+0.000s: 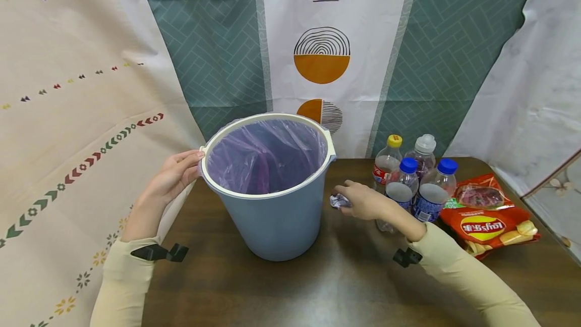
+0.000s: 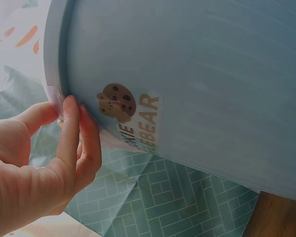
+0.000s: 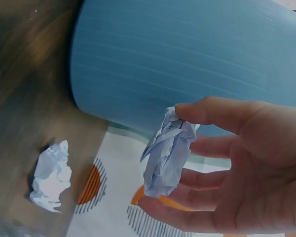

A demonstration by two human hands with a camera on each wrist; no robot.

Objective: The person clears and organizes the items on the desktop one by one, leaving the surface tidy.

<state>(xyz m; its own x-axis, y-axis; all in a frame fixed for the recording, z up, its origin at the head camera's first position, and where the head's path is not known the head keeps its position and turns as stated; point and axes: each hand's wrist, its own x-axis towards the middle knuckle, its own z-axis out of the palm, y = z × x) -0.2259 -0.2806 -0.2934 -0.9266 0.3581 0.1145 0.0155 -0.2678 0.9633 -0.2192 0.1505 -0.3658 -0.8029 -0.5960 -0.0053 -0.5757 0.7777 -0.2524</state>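
Note:
A blue trash can (image 1: 281,221) with a white rim stands on the table, lined with a translucent purple bag (image 1: 290,140). At the rim's left side, my left hand (image 1: 174,175) pinches the edge and liner between thumb and fingers. In the left wrist view, that hand (image 2: 54,153) is beside a cookie-bear print (image 2: 118,102) on the can. My right hand (image 1: 363,201), right of the can and above the table, holds a crumpled paper ball (image 3: 170,153) between thumb and fingers. Another crumpled paper ball (image 3: 52,175) lies on the table in the right wrist view.
Several plastic bottles, one with a yellow cap (image 1: 394,141) and others with blue caps (image 1: 447,166), stand right of my right hand. Beside them lies a red Lay's chip bag (image 1: 487,218). A patterned curtain (image 1: 317,39) hangs behind the wooden table (image 1: 290,291).

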